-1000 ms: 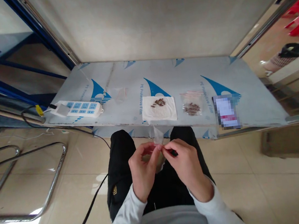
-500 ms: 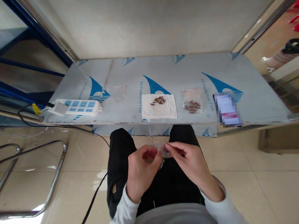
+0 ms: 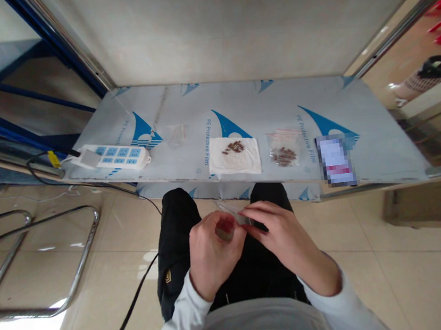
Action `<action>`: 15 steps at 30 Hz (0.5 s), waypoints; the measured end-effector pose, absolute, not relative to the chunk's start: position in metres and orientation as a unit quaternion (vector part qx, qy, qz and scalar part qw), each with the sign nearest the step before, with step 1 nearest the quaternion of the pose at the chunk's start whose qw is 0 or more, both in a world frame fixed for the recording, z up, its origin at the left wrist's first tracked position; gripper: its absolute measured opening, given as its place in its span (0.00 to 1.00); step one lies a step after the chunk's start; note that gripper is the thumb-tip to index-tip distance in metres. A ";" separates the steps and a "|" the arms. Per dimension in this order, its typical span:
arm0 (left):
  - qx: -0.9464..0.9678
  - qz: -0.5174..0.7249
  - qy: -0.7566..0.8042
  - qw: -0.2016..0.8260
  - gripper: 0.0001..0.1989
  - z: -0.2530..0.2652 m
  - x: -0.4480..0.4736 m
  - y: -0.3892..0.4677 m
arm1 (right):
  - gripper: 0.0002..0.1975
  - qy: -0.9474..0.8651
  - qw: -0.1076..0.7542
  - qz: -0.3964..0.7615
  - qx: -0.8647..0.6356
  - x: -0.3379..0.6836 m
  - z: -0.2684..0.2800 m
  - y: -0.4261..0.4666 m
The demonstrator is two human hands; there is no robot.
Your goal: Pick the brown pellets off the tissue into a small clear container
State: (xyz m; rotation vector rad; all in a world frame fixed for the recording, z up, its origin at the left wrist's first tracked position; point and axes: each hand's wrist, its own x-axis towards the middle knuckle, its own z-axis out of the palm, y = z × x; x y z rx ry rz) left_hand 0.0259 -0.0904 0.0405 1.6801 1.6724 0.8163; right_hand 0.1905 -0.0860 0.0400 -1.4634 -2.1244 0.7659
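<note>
Over my lap, my left hand (image 3: 216, 248) pinches a small clear plastic bag (image 3: 229, 206) between thumb and fingers. From the other side my right hand (image 3: 289, 239) grips the same bag, thumb and fingertips closed on it. Part of the bag is covered by my fingers, and I cannot make out anything inside it. Ahead on the bench lies a white tissue (image 3: 234, 164) with several small brown pieces (image 3: 234, 147) heaped on it. To its right is a clear zip bag (image 3: 284, 154) holding more such pieces.
A film-covered metal bench (image 3: 220, 95) spans the view. On it lie a power strip (image 3: 119, 157), another clear bag (image 3: 176, 134) and a phone (image 3: 336, 161). A black cable (image 3: 131, 307) runs over the floor near a metal chair frame (image 3: 89, 245).
The small bag now sticks up further above my fingers and leans left. My right hand has shifted its hold, with its fingers straighter. The things on the bench have stayed put.
</note>
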 end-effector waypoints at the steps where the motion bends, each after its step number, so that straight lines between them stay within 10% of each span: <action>1: 0.640 0.307 0.635 0.306 0.01 0.039 0.025 -0.090 | 0.12 -0.770 0.219 0.287 -0.526 0.191 0.040 -0.085; 6: 0.706 0.312 0.576 0.268 0.04 0.041 0.019 -0.090 | 0.19 -0.762 0.236 0.331 -0.504 0.194 0.037 -0.084; 11: 0.816 0.298 0.463 0.178 0.37 0.035 0.008 -0.085 | 0.07 -0.729 0.271 0.370 -0.509 0.195 0.037 -0.081; 15: 0.847 0.278 0.411 0.192 0.34 0.027 0.005 -0.077 | 0.08 -0.732 0.239 0.384 -0.509 0.196 0.043 -0.079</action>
